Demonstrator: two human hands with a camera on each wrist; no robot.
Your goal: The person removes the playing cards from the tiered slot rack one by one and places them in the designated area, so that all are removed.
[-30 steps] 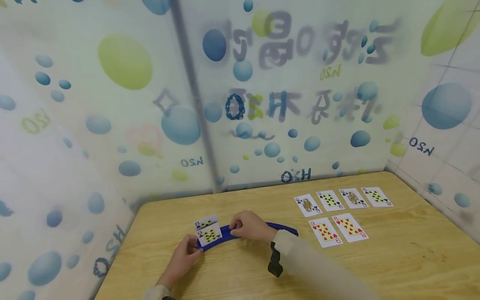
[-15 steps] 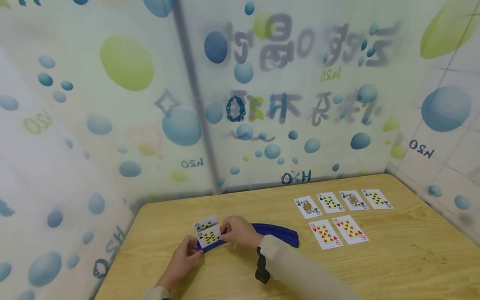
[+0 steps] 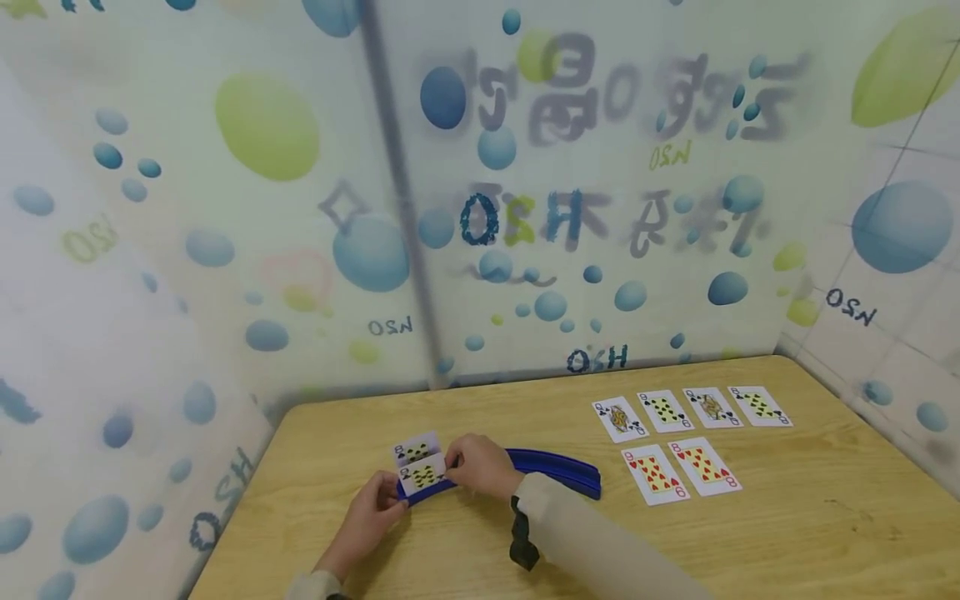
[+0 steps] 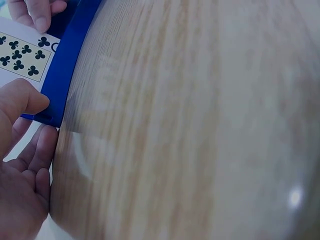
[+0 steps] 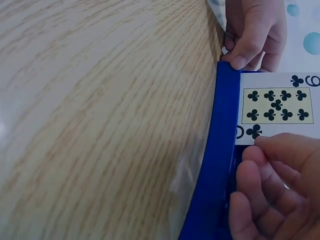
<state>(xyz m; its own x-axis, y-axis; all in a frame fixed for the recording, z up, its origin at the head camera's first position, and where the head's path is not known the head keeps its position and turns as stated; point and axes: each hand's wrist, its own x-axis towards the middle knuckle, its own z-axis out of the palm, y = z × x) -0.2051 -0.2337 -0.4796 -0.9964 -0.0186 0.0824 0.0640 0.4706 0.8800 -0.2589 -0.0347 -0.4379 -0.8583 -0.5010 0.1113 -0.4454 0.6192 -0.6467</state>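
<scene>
A blue curved card holder (image 3: 558, 468) lies on the wooden table. At its left end stands a nine of clubs playing card (image 5: 277, 107) in the front, with a black eight card (image 3: 416, 446) showing above and behind it. My left hand (image 3: 369, 510) grips that end of the holder; in the left wrist view the thumb (image 4: 32, 100) presses on top and the other fingers lie below and behind. With thumb and index finger, my right hand (image 3: 483, 467) pinches the right edge of the nine of clubs. Its fingertips are partly hidden in the head view.
To the right, two queens and two black number cards (image 3: 663, 411) lie face up in a row. Below them are the nine of hearts (image 3: 655, 475) and eight of hearts (image 3: 705, 467). Translucent patterned walls enclose the table's (image 3: 825, 533) back and sides.
My right hand has moved left along the holder to the nine of clubs and now pinches its edge. That card has tilted slightly. The left hand stays at the holder's end.
</scene>
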